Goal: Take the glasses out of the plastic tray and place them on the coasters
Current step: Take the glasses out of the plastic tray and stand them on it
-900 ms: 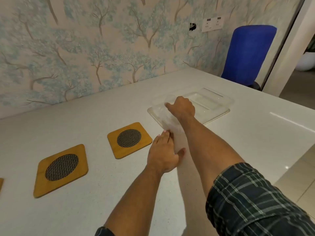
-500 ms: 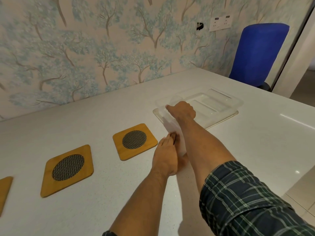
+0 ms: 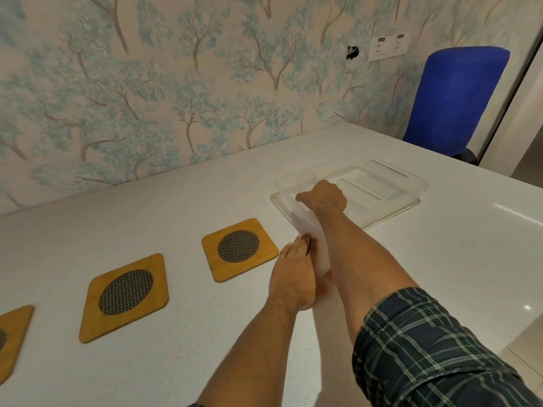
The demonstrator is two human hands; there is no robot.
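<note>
Warm dim indoor light, glare streak on the table (image 3: 511, 211), wide-angle edge bending, slight softness.

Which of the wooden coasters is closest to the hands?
The rightmost coaster, just beside the left hand and nearest the plastic tray. The middle coaster and the cut-off coaster lie farther left.

**White countertop with 3 coasters and a clear tray**

A white speckled countertop (image 3: 440, 259) fills the lower half of the frame, meeting the wallpapered wall along its upper edge. Lying on it in a diagonal row from lower left toward centre are 3 square wooden coasters with dark mesh discs: 1 cut off at the left edge (image 3: 11, 342), 1 at lower left (image 3: 125, 296), 1 near centre (image 3: 239, 248). A clear plastic tray (image 3: 382, 186) sits right of centre.
</note>
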